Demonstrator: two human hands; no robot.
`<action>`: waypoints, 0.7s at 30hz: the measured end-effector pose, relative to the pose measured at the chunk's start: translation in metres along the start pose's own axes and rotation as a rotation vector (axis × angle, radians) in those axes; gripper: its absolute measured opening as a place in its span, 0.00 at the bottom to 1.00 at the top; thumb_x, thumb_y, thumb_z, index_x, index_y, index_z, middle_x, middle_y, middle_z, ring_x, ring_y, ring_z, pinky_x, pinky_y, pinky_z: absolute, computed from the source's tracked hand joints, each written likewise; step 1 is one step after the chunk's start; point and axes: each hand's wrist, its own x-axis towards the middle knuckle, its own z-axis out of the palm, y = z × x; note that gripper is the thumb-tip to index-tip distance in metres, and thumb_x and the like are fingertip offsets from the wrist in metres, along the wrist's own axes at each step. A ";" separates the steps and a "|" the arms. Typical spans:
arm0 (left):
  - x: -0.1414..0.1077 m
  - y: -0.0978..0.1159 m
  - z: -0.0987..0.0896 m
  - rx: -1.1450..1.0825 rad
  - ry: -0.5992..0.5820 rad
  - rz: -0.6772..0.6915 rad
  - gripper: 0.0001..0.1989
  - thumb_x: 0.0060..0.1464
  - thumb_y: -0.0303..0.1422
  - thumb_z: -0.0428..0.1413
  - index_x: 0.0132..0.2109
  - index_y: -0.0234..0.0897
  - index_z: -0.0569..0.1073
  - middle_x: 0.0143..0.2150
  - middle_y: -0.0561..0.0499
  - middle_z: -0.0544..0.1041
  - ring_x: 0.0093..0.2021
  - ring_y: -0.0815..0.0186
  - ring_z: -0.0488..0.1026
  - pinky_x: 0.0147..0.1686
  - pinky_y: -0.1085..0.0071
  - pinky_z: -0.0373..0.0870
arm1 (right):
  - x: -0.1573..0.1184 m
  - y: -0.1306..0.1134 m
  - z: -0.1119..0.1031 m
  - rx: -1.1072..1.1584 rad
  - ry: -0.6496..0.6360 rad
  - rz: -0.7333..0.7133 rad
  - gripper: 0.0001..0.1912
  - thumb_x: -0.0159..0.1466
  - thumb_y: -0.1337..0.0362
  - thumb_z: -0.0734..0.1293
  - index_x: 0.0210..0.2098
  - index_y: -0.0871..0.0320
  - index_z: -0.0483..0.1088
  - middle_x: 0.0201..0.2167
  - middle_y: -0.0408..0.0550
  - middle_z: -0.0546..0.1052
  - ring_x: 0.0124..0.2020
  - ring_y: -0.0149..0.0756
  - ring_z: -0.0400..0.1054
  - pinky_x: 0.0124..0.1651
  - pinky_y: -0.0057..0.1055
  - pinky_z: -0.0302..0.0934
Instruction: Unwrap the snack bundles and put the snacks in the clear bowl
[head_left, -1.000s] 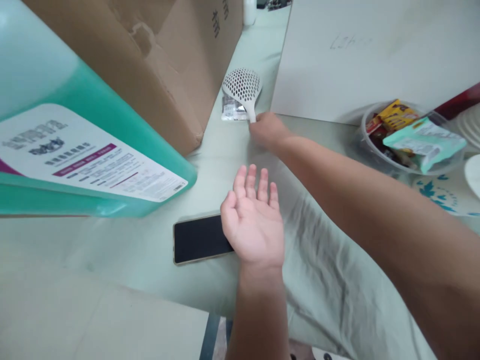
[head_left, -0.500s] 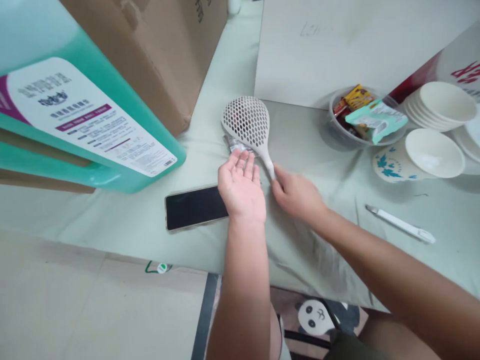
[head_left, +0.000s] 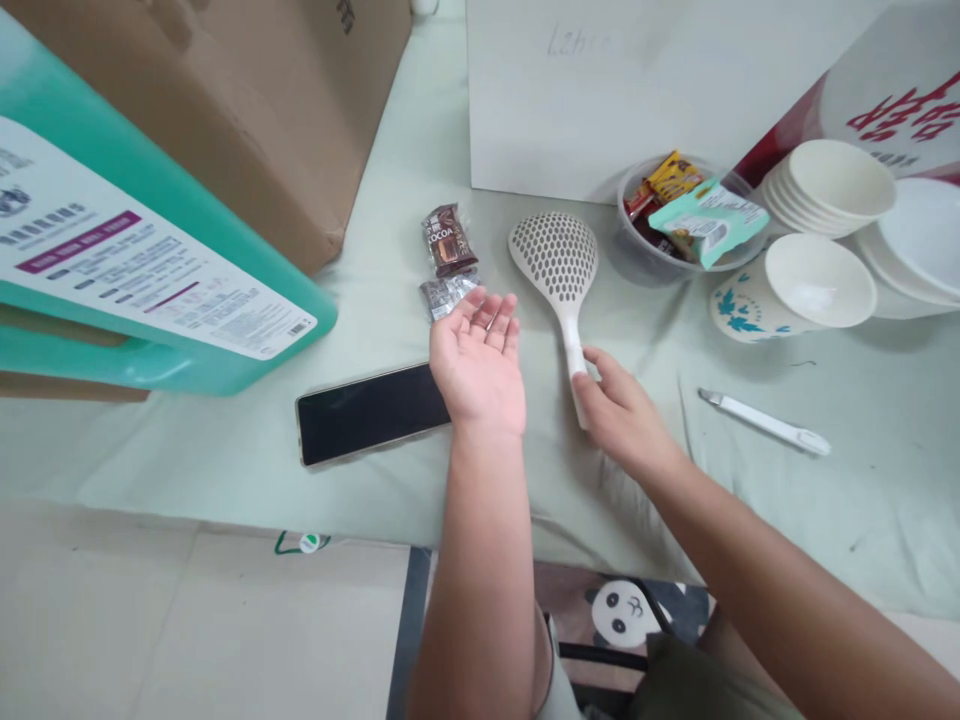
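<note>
My right hand (head_left: 622,408) is closed on the handle of a pale slotted ladle (head_left: 559,262), whose perforated bowl points away from me. Palm up with fingers spread, my left hand (head_left: 480,365) holds nothing. Just beyond its fingertips lies a silvery packet (head_left: 444,295), partly covered by them, and behind that a brown cocoa packet (head_left: 448,240). A black phone (head_left: 367,412) lies left of my left wrist, its right end hidden behind the hand.
A large green jug (head_left: 247,290) and a cardboard box (head_left: 300,130) stand at left. Behind is a white box (head_left: 645,90). At right are a snack bowl (head_left: 637,245), paper cups (head_left: 757,300) and a white-handled tool (head_left: 772,422) on the tablecloth (head_left: 225,460).
The ladle has moved right with my right hand, uncovering the cocoa packet. My left hand stays palm up near the packets. The camera view has shifted somewhat.
</note>
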 end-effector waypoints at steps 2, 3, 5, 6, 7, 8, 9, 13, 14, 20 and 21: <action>0.000 0.000 -0.001 -0.007 0.005 0.007 0.13 0.60 0.41 0.51 0.41 0.39 0.75 0.46 0.46 0.77 0.61 0.58 0.76 0.59 0.67 0.70 | 0.001 -0.004 -0.004 -0.177 -0.028 -0.021 0.25 0.70 0.53 0.56 0.62 0.50 0.68 0.25 0.45 0.77 0.25 0.43 0.72 0.30 0.35 0.61; 0.000 0.002 -0.002 -0.014 0.007 0.010 0.13 0.59 0.41 0.51 0.41 0.39 0.75 0.46 0.46 0.77 0.60 0.58 0.77 0.58 0.67 0.70 | 0.001 -0.004 -0.007 -0.316 -0.010 -0.038 0.23 0.70 0.52 0.56 0.58 0.50 0.72 0.26 0.47 0.78 0.28 0.45 0.73 0.32 0.36 0.60; 0.003 0.008 -0.006 -0.033 0.020 0.014 0.12 0.58 0.40 0.52 0.41 0.39 0.75 0.45 0.46 0.77 0.58 0.59 0.78 0.57 0.67 0.72 | 0.001 -0.004 -0.013 -0.580 0.067 -0.080 0.22 0.70 0.51 0.55 0.45 0.52 0.77 0.26 0.51 0.78 0.31 0.49 0.74 0.35 0.38 0.58; 0.004 0.011 -0.008 -0.043 0.035 0.016 0.11 0.57 0.39 0.52 0.40 0.39 0.75 0.44 0.46 0.78 0.57 0.59 0.78 0.56 0.67 0.72 | 0.001 -0.004 -0.015 -0.656 0.109 -0.105 0.22 0.70 0.51 0.55 0.39 0.52 0.78 0.26 0.52 0.78 0.31 0.49 0.74 0.36 0.39 0.57; 0.006 0.014 -0.010 -0.052 0.058 0.020 0.11 0.57 0.38 0.52 0.40 0.39 0.75 0.44 0.46 0.77 0.56 0.60 0.78 0.55 0.68 0.73 | 0.003 -0.004 -0.015 -0.679 0.137 -0.143 0.22 0.70 0.52 0.55 0.37 0.53 0.78 0.25 0.52 0.77 0.31 0.48 0.73 0.36 0.39 0.58; 0.007 0.017 -0.011 -0.059 0.088 0.028 0.10 0.56 0.38 0.52 0.40 0.39 0.75 0.43 0.46 0.77 0.55 0.61 0.78 0.55 0.69 0.73 | 0.006 -0.007 -0.013 -0.659 0.145 -0.202 0.22 0.70 0.53 0.55 0.37 0.53 0.78 0.25 0.51 0.77 0.30 0.46 0.73 0.37 0.38 0.59; 0.009 0.018 -0.012 -0.064 0.119 0.042 0.10 0.56 0.37 0.52 0.40 0.39 0.75 0.43 0.46 0.77 0.53 0.62 0.78 0.54 0.69 0.73 | 0.011 -0.012 -0.010 -0.622 0.145 -0.281 0.21 0.70 0.54 0.55 0.40 0.54 0.78 0.27 0.51 0.78 0.31 0.45 0.73 0.39 0.38 0.61; 0.013 0.018 -0.011 -0.093 0.168 0.092 0.06 0.56 0.35 0.52 0.36 0.39 0.72 0.36 0.51 0.74 0.41 0.67 0.78 0.47 0.72 0.72 | 0.043 -0.050 0.018 -0.606 0.106 -0.655 0.21 0.69 0.62 0.57 0.55 0.55 0.76 0.49 0.57 0.79 0.50 0.47 0.74 0.51 0.39 0.66; 0.013 0.017 -0.011 -0.112 0.172 0.104 0.05 0.55 0.34 0.52 0.33 0.39 0.70 0.32 0.53 0.71 0.35 0.69 0.76 0.44 0.73 0.71 | 0.053 -0.060 0.026 -0.640 0.074 -0.720 0.23 0.68 0.65 0.58 0.58 0.56 0.74 0.54 0.58 0.77 0.54 0.48 0.72 0.54 0.41 0.66; 0.013 0.031 -0.017 -0.247 0.229 0.169 0.07 0.50 0.29 0.49 0.27 0.40 0.57 0.20 0.60 0.53 0.19 0.73 0.55 0.27 0.72 0.57 | 0.090 -0.085 0.054 -0.819 -0.104 -0.842 0.32 0.66 0.64 0.63 0.70 0.50 0.65 0.76 0.54 0.59 0.71 0.63 0.55 0.63 0.58 0.60; 0.012 0.034 -0.019 -0.251 0.221 0.163 0.06 0.50 0.29 0.49 0.28 0.40 0.57 0.20 0.60 0.53 0.19 0.73 0.55 0.27 0.72 0.57 | 0.092 -0.084 0.054 -0.830 -0.108 -0.844 0.32 0.66 0.64 0.64 0.70 0.51 0.65 0.75 0.54 0.60 0.72 0.64 0.53 0.64 0.59 0.59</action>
